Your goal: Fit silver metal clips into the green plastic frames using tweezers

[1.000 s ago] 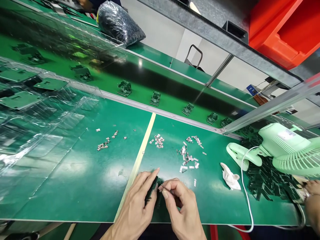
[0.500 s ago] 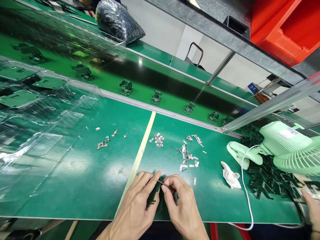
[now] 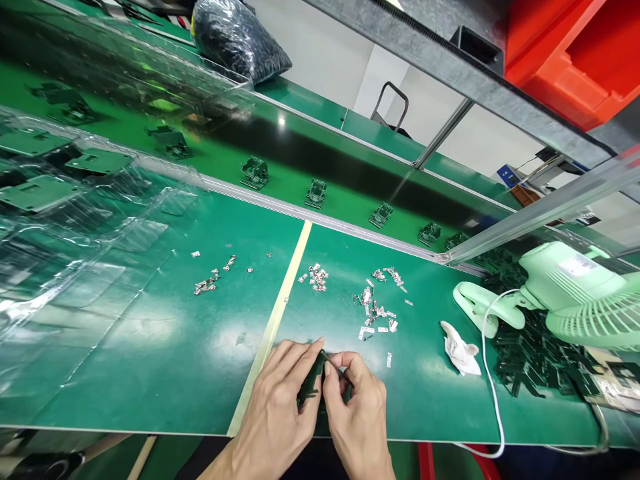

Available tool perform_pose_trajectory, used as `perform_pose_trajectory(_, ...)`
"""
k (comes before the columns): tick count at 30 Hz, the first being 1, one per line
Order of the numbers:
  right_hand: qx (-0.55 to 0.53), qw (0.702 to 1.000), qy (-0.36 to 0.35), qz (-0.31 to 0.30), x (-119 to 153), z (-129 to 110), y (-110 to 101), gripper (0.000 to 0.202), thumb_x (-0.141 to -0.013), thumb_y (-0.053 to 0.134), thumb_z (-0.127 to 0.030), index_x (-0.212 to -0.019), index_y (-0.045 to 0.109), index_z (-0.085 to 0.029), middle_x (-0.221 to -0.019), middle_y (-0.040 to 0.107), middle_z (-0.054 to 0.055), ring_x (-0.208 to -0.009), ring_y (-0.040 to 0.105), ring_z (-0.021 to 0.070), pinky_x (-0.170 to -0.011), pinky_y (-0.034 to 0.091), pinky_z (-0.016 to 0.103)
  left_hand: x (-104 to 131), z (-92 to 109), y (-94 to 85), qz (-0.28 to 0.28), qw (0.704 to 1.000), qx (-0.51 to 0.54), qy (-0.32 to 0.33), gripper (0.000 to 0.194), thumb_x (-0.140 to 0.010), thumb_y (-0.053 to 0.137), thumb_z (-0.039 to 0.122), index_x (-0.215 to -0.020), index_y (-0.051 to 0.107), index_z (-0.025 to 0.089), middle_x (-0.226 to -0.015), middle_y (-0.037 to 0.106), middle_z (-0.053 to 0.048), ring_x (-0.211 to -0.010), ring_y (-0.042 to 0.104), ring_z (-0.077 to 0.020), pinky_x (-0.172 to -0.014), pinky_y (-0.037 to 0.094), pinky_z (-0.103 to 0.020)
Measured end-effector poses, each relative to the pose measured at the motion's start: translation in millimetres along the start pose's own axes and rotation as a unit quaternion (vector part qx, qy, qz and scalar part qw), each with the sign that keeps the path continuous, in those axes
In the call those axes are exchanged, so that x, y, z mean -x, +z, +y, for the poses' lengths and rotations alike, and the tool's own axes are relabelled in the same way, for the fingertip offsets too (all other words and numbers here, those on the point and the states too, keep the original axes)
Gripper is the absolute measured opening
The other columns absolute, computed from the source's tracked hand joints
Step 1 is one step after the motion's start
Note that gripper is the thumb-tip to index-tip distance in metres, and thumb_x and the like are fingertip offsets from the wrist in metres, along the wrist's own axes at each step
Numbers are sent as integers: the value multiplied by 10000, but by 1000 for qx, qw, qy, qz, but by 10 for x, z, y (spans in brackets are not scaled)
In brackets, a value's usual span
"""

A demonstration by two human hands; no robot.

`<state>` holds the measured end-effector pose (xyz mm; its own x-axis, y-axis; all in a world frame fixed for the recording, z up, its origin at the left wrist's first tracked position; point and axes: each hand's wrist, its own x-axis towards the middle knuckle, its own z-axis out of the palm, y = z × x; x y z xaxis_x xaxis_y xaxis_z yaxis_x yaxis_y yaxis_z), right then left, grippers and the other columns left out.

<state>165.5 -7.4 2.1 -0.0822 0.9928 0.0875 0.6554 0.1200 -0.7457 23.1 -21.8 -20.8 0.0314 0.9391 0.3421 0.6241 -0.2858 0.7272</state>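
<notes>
My left hand (image 3: 283,393) is closed around a dark green plastic part (image 3: 311,385) at the front edge of the bench. Close against it, my right hand (image 3: 357,403) pinches a thin dark stick-like tool (image 3: 335,367), its tip at the top of the part. Fingers cover much of both. Beyond my hands lie a heap of small flat metal pieces (image 3: 370,310) and a smaller cluster of metal bits (image 3: 317,278). More little metal parts (image 3: 206,285) are scattered left of the yellow tape strip (image 3: 280,313).
Several dark green assemblies (image 3: 316,193) stand in a row on the green belt behind the bench. Clear plastic trays (image 3: 100,267) fill the left side. A light green fan (image 3: 565,287), its white cord (image 3: 493,380), a crumpled white cloth (image 3: 459,350) and piled dark parts (image 3: 530,357) occupy the right.
The part in my left hand has tilted slightly, and my right hand has turned the tool to a steeper slant. Another person's hand at the right edge has left the view.
</notes>
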Motion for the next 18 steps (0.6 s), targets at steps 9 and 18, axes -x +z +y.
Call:
perform_pose_trajectory(9,-117,983,110,-94,-63,30,-131,207,-930,605,-347,-782,602,-200,-642,569,-41,-526,407,99,-502,334,222,-1,10,-40,-23,999,-5,36,644,-940,496,18,-1552,461,216,-1156,697,-116,-1023,614,-278,-852,533,-445)
perform_pose_trajectory(18,-165,974,140,-66,15,213,-82,259,-952,620,-386,-778,552,-205,-663,495,-53,-561,333,102,-518,314,231,-101,34,-226,-184,976,-70,90,788,-893,682,275,-1595,340,175,-1392,602,-157,-1221,557,-360,-1012,549,-551)
